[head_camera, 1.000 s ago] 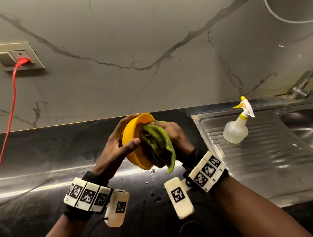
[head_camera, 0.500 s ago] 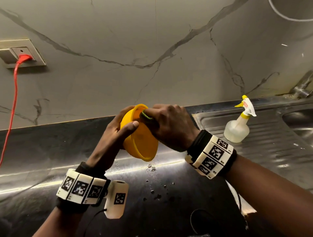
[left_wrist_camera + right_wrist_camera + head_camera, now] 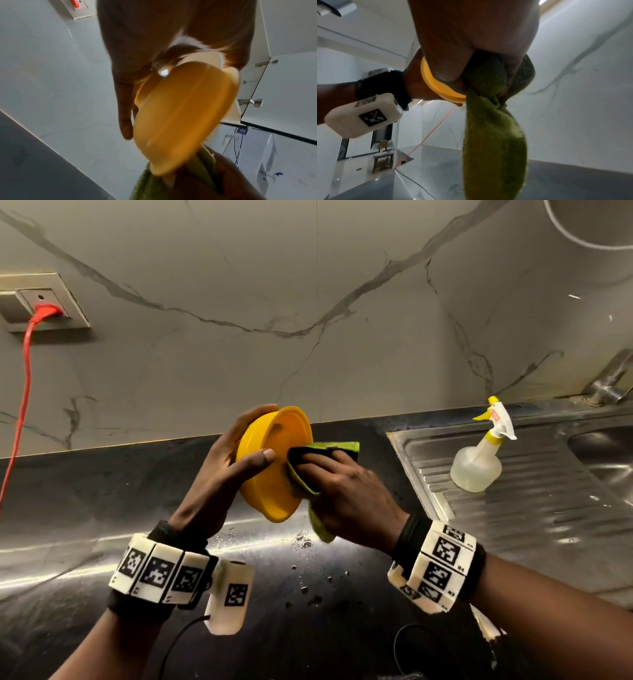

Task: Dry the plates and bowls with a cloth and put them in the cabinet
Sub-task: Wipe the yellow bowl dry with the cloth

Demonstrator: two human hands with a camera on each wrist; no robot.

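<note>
A yellow plastic bowl (image 3: 270,474) is held on its side above the dark counter, its underside turned toward me. My left hand (image 3: 226,467) grips it by the rim, thumb across the outer wall and fingers over the top edge. My right hand (image 3: 342,491) holds a bunched green cloth (image 3: 308,470) and presses it against the bowl's outer wall. In the left wrist view the bowl (image 3: 180,115) fills the middle with the cloth (image 3: 154,186) below it. The right wrist view shows the cloth (image 3: 493,135) hanging from my fist beside the bowl's rim (image 3: 435,83).
A clear spray bottle (image 3: 479,457) with a yellow and white trigger stands on the steel drainboard (image 3: 531,508) at the right. Water drops (image 3: 308,573) dot the black counter below the bowl. A red cable (image 3: 24,388) hangs from a wall socket at the far left. An open cabinet door (image 3: 254,81) hangs overhead.
The bowl has been turned in my left hand, its underside now facing me. My right hand with the cloth has moved from over the rim to the outer wall.
</note>
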